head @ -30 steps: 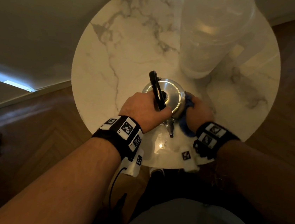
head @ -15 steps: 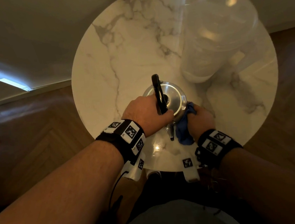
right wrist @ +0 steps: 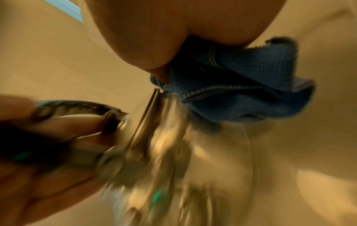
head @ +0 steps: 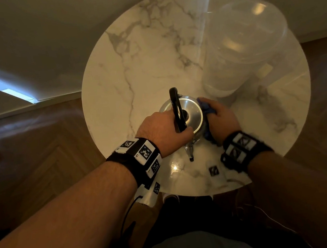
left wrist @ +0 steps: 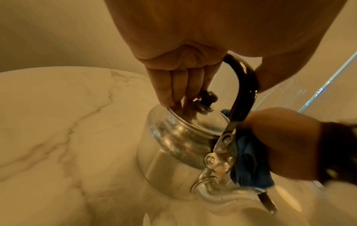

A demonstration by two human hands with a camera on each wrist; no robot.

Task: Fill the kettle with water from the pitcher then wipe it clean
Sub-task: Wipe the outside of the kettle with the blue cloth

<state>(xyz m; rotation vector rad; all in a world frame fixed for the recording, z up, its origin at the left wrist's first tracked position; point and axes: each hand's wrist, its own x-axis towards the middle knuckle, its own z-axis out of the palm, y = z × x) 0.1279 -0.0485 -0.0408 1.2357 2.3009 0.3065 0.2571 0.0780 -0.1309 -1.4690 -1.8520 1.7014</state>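
Since the earlier frame, the right hand [head: 220, 117] has carried the blue cloth [head: 207, 106] up the kettle [head: 193, 118] — right flank, spout [head: 189, 151] pointing toward the person. The left hand [head: 163, 133] grips the black handle [head: 177, 110]; the right clutches the cloth, nearer the unwiped far side.

Home room: round marble side table [head: 135, 65], herringbone wood floor [head: 40, 158], plain wall, baseboard.

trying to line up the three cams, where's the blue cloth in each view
Head: blue cloth centre, under the right hand, against the kettle.
Left wrist: lower right, behind the handle bracket.
Right wrist: upper centre-right, bunched below the palm.
Shared landmark: the kettle's black handle.
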